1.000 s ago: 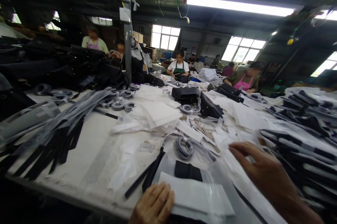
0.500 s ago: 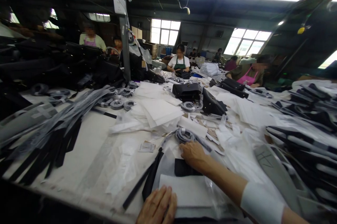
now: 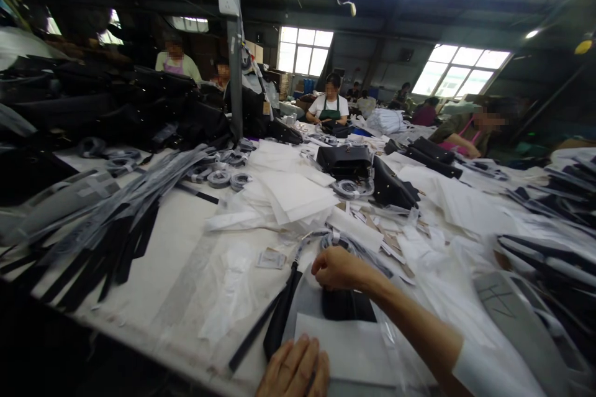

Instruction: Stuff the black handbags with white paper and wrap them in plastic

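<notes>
Right hand (image 3: 339, 268) has crossed from the 4 o'clock edge of the view, where it hung spread a second ago, to the middle of the tabletop (image 3: 177, 241). It now sits with fingers curled in narrow at the near edge of the grey coil (image 3: 333, 240). Whether the fingers actually grip the coil cannot be told. The coil lies at the hand's 12 o'clock, partly covered by it, and has stayed in much the same spot over the last half second.

Left hand (image 3: 293, 375) has kept its station at 6 o'clock. It lies flat, fingers extended and together, on the near corner of the white sheet (image 3: 347, 353). That sheet lies inside a clear bag (image 3: 395, 353), with a black piece (image 3: 349, 305) just beyond it, at 6 o'clock of the right hand.

A black strap (image 3: 279, 317) lies on a diagonal at 9 o'clock of the sheet, beside the bag. A small tag (image 3: 272, 258) rests at 9 o'clock of the right hand, apart from it.

Farther off:
- a stack of white paper (image 3: 293, 193) at 12 o'clock;
- two black bags (image 3: 344, 161) beyond the paper;
- grey rolls (image 3: 218, 178) at 11 o'clock;
- wrapped straps (image 3: 116, 223) heaped at 9 o'clock;
- packed items (image 3: 549, 254) stacked at 3 o'clock.

Other people (image 3: 331, 105) work at the far side.
</notes>
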Available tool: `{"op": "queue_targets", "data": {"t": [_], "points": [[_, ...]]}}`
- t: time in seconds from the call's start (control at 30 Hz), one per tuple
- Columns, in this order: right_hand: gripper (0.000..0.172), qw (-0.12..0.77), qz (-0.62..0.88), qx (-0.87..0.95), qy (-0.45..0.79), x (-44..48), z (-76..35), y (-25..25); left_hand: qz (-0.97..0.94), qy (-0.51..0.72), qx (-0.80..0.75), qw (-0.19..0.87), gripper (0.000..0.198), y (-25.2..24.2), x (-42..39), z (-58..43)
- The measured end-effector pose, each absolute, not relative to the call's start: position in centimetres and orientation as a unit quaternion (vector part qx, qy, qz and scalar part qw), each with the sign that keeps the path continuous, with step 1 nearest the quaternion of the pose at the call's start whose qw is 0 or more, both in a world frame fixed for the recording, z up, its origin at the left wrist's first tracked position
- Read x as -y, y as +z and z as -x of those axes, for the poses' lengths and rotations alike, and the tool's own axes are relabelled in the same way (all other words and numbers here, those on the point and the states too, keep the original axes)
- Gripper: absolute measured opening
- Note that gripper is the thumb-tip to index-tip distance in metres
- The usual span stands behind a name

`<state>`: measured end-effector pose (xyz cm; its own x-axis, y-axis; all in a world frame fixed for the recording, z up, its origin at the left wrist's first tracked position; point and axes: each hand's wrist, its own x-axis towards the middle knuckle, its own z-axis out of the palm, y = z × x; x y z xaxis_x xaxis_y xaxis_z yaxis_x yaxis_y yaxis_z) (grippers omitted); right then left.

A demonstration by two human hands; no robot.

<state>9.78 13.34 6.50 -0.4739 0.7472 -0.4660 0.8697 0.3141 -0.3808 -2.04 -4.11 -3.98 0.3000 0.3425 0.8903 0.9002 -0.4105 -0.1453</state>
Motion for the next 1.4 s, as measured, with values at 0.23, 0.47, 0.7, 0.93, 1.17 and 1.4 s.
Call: {"op": "queue_targets", "data": {"t": [0.23,0.47,0.7,0.93,1.17,1.4], "points": [[0.043,0.093,-0.489,-0.769,-0.402,-14.1,-9.3,3.8,0.686,-0.457,0.435,0.362,0.04,-5.9,3.3,0.9],[0.015,0.038,-0.446,-0.823,-0.349,-14.0,-8.6,2.5,0.74,-0.387,0.417,0.358,0.02,-6.2,3.7,2.3],[0.026,-0.057,-0.512,-0.819,-0.252,-11.2,-6.6,1.1,0.736,-0.397,0.414,0.36,0.034,-5.0,3.6,2.3],[0.03,-0.086,-0.531,-0.812,-0.228,-10.4,-6.1,1.0,0.746,-0.385,0.413,0.352,0.033,-5.0,4.1,2.2],[0.026,-0.041,-0.471,-0.858,-0.199,-12.7,-8.9,3.0,0.629,-0.524,0.422,0.39,0.036,-7.8,2.5,0.2],[0.036,0.027,-0.418,-0.904,-0.086,-13.8,-8.9,3.6,0.733,-0.401,0.41,0.365,0.038,-5.1,3.7,2.1]]}}
